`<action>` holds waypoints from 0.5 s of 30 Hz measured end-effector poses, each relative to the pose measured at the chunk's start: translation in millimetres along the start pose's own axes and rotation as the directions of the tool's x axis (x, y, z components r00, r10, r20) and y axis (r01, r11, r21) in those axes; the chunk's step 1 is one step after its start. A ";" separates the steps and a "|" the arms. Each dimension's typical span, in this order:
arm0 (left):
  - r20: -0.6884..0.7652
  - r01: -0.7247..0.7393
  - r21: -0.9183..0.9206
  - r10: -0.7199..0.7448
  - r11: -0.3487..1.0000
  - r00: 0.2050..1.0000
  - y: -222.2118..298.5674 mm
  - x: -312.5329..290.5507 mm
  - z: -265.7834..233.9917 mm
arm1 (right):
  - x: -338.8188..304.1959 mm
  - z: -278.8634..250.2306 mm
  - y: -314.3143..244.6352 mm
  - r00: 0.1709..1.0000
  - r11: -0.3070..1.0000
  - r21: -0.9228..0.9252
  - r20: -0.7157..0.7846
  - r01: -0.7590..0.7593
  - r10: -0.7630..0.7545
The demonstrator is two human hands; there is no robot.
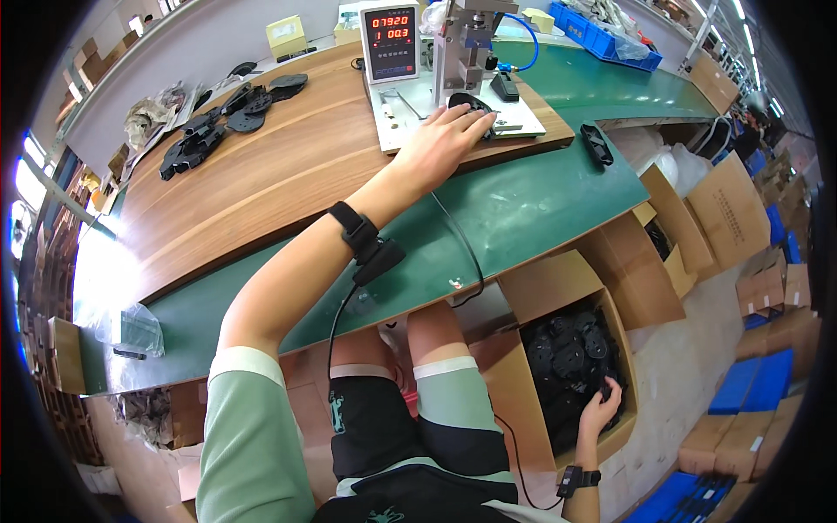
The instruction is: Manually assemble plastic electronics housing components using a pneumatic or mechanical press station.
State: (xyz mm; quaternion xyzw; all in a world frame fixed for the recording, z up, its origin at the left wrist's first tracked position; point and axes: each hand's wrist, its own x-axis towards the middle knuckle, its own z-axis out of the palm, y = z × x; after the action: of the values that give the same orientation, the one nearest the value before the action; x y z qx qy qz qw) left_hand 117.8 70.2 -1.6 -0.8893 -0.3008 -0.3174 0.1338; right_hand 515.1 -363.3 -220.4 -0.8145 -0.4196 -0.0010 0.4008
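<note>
My left hand (pixel 440 144) reaches across the bench to a small press (pixel 465 48). Its fingers curve over a black plastic part (pixel 472 101) on the white base plate (pixel 399 131), right under the press head; the fingertips are partly hidden. Down at my right, my right hand (pixel 602 406) is inside an open cardboard box (pixel 629 383). Thumb and fingers close on a black plastic part (pixel 605 387) at the edge of a pile of rounded black parts (pixel 568 349). Each wrist wears a black strap with a cable.
A box with a red digital display (pixel 391 39) stands left of the press. More black parts (pixel 248 109) lie on the wooden board (pixel 288 157). A single black piece (pixel 596 145) rests near the green table's right edge. Open cartons (pixel 689 227) and a blue crate (pixel 602 39) are at the right.
</note>
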 end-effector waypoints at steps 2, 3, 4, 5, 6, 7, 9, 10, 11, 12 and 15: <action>0.019 0.015 0.035 -0.016 0.999 1.000 -3.5 2.7 11.2 | -14.3 -7.6 29.3 0.997 0.987 -0.146 0.018 -0.072 0.075; 0.013 0.008 0.069 -0.009 0.998 1.000 -6.5 2.1 16.2 | -20.8 -9.3 42.2 0.997 0.987 -0.144 0.017 -0.072 0.075; 0.009 -0.001 0.098 0.000 0.995 1.000 -4.3 4.2 17.1 | -27.8 -11.6 50.9 0.994 0.978 -0.185 0.032 -0.095 0.103; 0.013 -0.004 0.095 0.003 0.995 1.000 -2.9 7.1 17.9 | -32.7 -12.2 59.5 0.990 0.967 -0.225 0.046 -0.117 0.130; 0.025 0.012 0.076 -0.014 0.997 1.000 -2.5 10.3 18.3 | -35.8 -13.2 68.2 0.987 0.964 -0.235 0.071 -0.123 0.143; 0.042 0.031 0.061 -0.033 0.998 0.999 -1.2 10.5 17.5 | -38.0 -12.3 69.0 0.986 0.964 -0.235 0.076 -0.128 0.149; 0.015 0.009 0.115 -0.011 0.993 1.000 -3.3 11.5 21.2 | -39.8 -8.8 70.1 0.991 0.967 -0.244 0.093 -0.076 0.101; -0.020 -0.009 0.170 0.012 0.985 1.000 -5.0 12.8 23.0 | -39.3 -7.1 70.3 0.990 0.967 -0.243 0.096 -0.078 0.104; -0.017 -0.009 0.170 0.012 0.985 1.000 -6.1 14.0 24.6 | -38.1 -5.1 70.3 0.988 0.967 -0.244 0.112 -0.074 0.104; -0.020 0.017 0.155 -0.014 0.988 1.000 -7.0 15.6 25.8 | -36.1 -2.9 69.9 0.986 0.967 -0.244 0.128 -0.068 0.102; -0.031 0.031 0.129 -0.027 0.991 0.999 -3.5 17.3 27.0 | -33.1 0.0 71.5 0.985 0.948 -0.314 0.146 -0.044 0.094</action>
State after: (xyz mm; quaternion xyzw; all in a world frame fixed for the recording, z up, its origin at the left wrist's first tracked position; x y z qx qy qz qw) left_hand 139.4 92.3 -10.8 -0.8697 -0.3316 -0.3119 0.1907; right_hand 542.6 -409.2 -278.2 -0.8789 -0.4159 0.0121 0.2332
